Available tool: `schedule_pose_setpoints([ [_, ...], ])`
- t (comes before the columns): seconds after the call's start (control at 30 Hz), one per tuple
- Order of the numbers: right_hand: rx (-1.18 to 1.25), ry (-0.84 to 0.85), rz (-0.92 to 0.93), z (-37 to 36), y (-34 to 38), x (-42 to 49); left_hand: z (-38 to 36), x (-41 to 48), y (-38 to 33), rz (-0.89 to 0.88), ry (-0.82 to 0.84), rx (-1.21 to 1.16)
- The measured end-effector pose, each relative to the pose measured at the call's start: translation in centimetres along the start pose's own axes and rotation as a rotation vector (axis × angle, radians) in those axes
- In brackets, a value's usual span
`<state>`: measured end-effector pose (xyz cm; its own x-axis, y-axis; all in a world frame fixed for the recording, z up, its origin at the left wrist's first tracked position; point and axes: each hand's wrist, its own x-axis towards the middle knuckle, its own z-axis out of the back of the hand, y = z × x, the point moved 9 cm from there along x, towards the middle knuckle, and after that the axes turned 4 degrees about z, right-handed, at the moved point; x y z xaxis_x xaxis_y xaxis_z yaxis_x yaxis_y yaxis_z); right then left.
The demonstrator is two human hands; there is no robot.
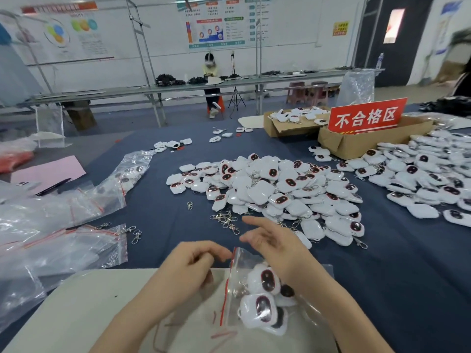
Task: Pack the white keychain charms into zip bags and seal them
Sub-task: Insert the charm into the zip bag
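Your left hand is pinching the zip bag, right hand hovering open; a half-pressed seal could spill charms.

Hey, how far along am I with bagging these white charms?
Done: a filled bag lies at the left. In hand: the current zip bag holds a few charms; left hand pinches its red zip edge, right hand open over it, seal apparently not yet closed. Left: the big pile of loose charms ahead and a second pile to the right.
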<state>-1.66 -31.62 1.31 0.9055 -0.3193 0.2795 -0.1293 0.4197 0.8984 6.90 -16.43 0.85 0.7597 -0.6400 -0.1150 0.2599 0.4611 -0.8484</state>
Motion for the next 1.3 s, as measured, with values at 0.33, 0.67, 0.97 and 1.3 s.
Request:
schedule_pose_setpoints([
  [0.33,0.465,-0.318,-0.333,2.9,-4.4,0.1,-4.2,9.3,-6.6,-0.353,-0.262,0.795],
  [0.67,0.471,-0.338,-0.3,3.0,-4.6,0.2,-2.4,9.1,-8.9,-0.447,-0.422,0.514],
  [0.97,0.185,-0.162,-0.04,0.7,-1.5,0.5,-4.7,2.6,-2.7,-0.335,-0.046,-0.171],
  [1.3,0.155,-0.15,-0.033,0.8,-0.6,0.4,-4.5,2.8,-1.6,-0.253,-0.076,-0.244],
])
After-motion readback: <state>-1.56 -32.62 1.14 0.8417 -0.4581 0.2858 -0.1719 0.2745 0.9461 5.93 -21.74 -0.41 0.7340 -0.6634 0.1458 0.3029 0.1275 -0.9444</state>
